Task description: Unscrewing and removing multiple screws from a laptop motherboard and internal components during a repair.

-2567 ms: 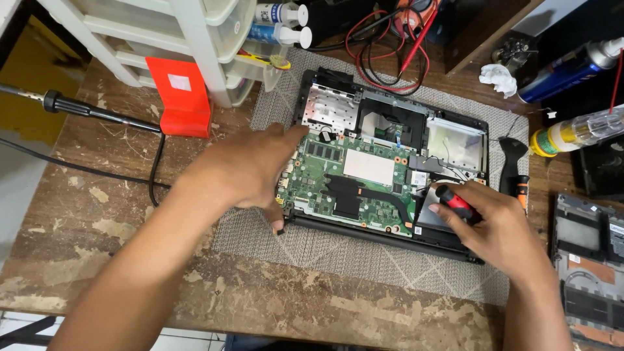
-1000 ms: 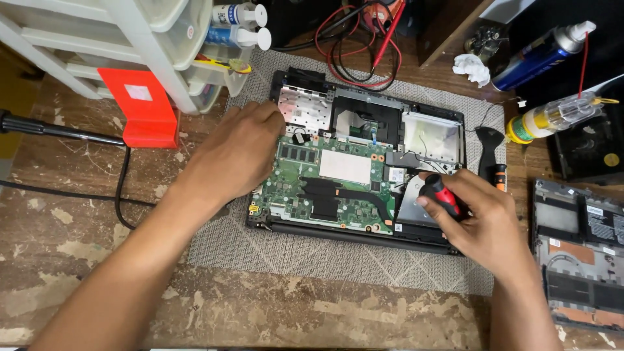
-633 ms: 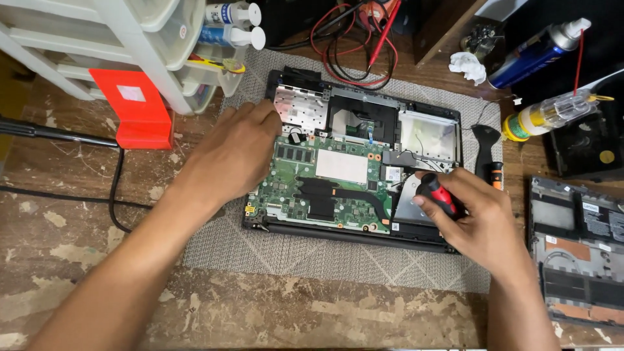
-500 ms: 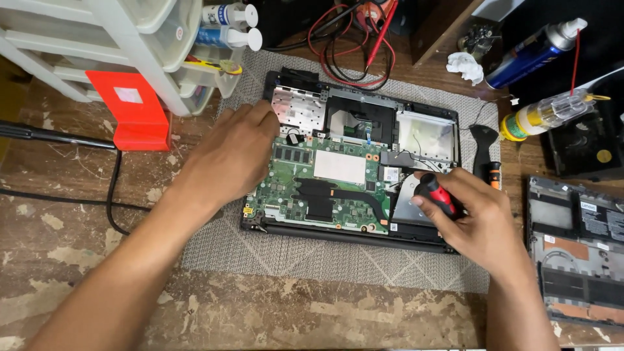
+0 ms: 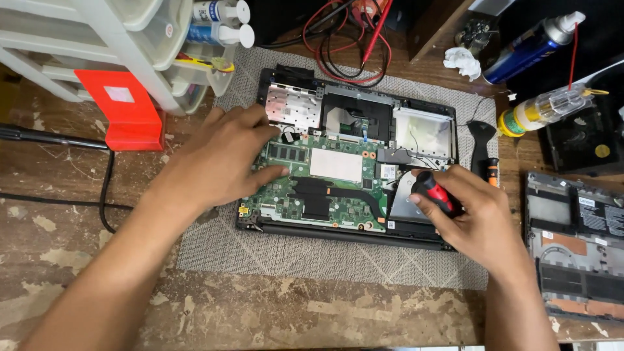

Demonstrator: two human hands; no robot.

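The right hand (image 5: 478,218) is clenched around a screwdriver (image 5: 437,194) with a red and black handle, the fingers wrapped over the grip so that only the butt end and a strip of red show; its shaft and tip are hidden under the hand, so which screw it meets cannot be told. The handle's long axis runs on a slant, butt toward the upper left and the working end down toward the lower right, into the right part of the opened laptop (image 5: 354,237). The left hand (image 5: 218,162) holds nothing — it lies flat and spread on the laptop's left side, fingertips resting on the green circuit board (image 5: 286,198) and steadying the case. The laptop lies bottom up on a grey mat (image 5: 247,250) in the middle of the wooden table (image 5: 78,260), its long side running left to right. Judging by how things lie, the disassembly is well along: the bottom cover is already off and the board, heat pipe and empty bays are exposed, while the board itself sits in place, so its removal appears to be left. Off to the right lies a separate laptop cover (image 5: 575,250); above it are a spray can (image 5: 530,49) and a clear bottle (image 5: 549,107), and at upper left a red bracket (image 5: 127,114) stands by white plastic drawers (image 5: 97,39).
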